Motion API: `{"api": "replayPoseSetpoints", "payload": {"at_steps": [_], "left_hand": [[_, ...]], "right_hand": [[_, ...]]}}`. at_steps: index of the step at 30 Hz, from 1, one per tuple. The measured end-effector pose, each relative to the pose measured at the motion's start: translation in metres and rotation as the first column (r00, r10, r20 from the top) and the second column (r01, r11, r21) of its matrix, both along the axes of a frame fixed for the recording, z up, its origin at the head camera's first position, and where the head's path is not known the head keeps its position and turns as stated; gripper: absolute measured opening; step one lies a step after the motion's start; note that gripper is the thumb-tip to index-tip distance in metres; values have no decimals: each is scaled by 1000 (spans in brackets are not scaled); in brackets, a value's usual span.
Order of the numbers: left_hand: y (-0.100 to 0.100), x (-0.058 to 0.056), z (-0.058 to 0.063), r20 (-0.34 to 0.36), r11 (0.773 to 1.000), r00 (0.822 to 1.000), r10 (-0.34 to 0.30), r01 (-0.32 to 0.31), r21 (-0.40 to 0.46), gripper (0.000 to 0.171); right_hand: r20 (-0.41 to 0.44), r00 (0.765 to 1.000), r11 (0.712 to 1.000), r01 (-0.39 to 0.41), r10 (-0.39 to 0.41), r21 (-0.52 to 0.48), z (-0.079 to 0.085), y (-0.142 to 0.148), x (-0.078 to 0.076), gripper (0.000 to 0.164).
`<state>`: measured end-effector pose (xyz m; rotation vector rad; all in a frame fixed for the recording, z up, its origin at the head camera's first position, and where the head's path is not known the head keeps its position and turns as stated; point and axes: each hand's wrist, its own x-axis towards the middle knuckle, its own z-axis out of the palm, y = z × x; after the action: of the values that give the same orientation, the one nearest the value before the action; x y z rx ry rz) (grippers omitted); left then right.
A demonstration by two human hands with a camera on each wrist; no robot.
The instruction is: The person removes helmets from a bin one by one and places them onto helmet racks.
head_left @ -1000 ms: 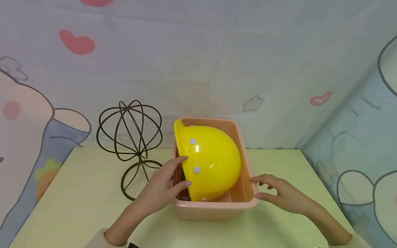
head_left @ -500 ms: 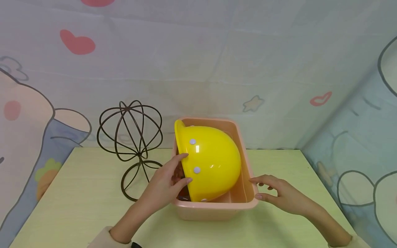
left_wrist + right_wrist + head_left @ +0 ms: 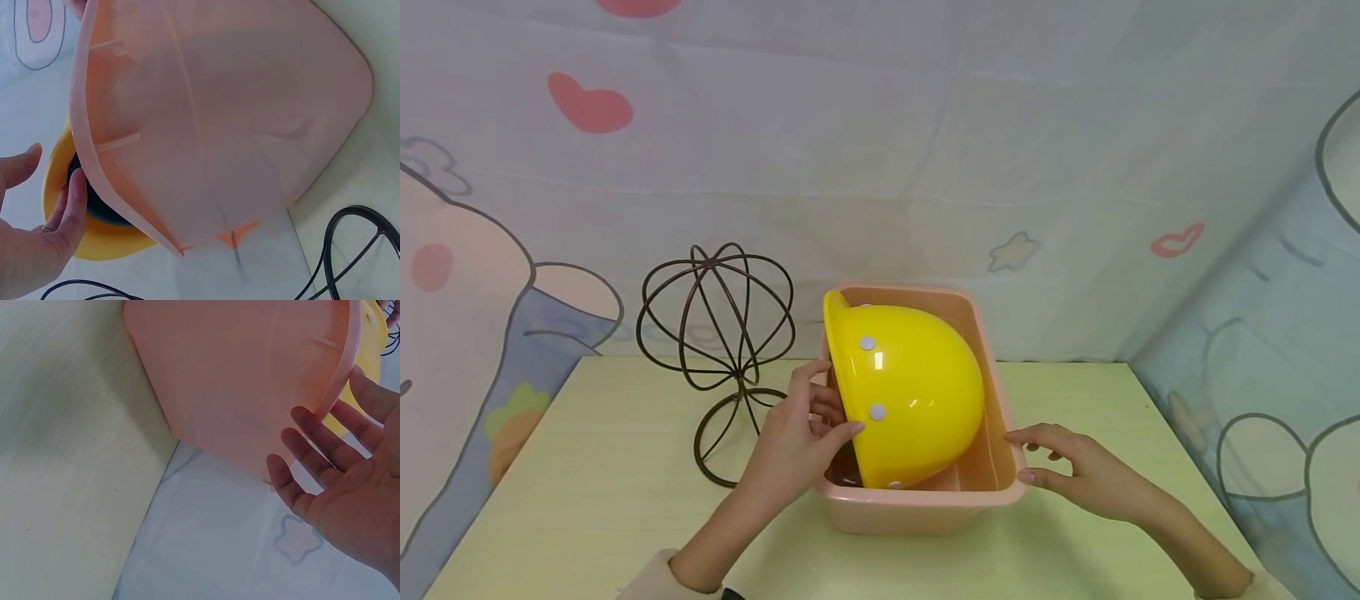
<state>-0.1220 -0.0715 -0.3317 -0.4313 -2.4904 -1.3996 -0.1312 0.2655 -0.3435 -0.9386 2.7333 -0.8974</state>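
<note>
A yellow hard hat [image 3: 925, 383] with pale round studs lies on its side in a pink plastic bin [image 3: 921, 497], its open side facing left. My left hand [image 3: 793, 446] is at the hat's brim, the thumb over the outer edge. The other fingers reach into the space between brim and bin wall. In the left wrist view, its fingertips [image 3: 77, 181] overlap the hat's dark inside, and the thumb stands well apart from them. My right hand [image 3: 1078, 469] touches the bin's right rim with thumb and forefinger. Its remaining fingers [image 3: 315, 440] spread loosely beside the outer wall in the right wrist view.
A dark wire stand [image 3: 739, 375] with a globe-shaped cage and ring base stands left of the bin, close to my left hand. The pale tabletop [image 3: 625, 467] ends at a printed cloth backdrop [image 3: 887, 167] behind and at both sides.
My left forefinger has slid off the hat's outer surface to the left, toward the brim's edge and the gap beside it. The right hand, hard hat and bin stay in place.
</note>
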Motion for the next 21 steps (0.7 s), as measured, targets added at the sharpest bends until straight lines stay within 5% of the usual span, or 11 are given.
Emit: {"api": "replayPoseSetpoints", "payload": {"at_steps": [14,21], "left_hand": [[5,-8,1,167,999,986,-7,0,42,49],[5,-14,2,309,988,949,-61,14,153,40]], "right_hand": [[-27,999,1000,-18,18,-6,1,-1,1,39],[-10,1000,1000,1,-1,4,-1,0,0,41]]}}
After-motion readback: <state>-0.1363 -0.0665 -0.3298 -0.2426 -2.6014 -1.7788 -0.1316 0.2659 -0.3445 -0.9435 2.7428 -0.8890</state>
